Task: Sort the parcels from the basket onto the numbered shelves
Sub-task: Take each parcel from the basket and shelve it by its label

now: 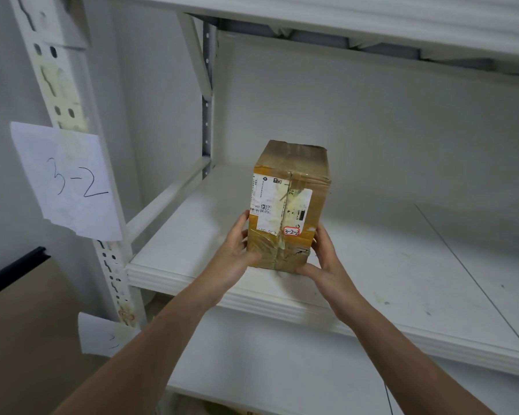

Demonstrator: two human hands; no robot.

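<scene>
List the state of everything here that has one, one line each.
parcel: upright, taped shut, marked 3-2-2, standing on the shelf near its front edge.
left hand: grips the parcel's left side, thumb on the front face.
right hand: grips the parcel's lower right side.
shelf: bears the parcel.
paper sign: hangs left of the shelf, reads 3-2.

The single head-worn camera looked forward and slightly down, close before the white metal shelf [402,265], beside its perforated white left upright [114,265].
</scene>
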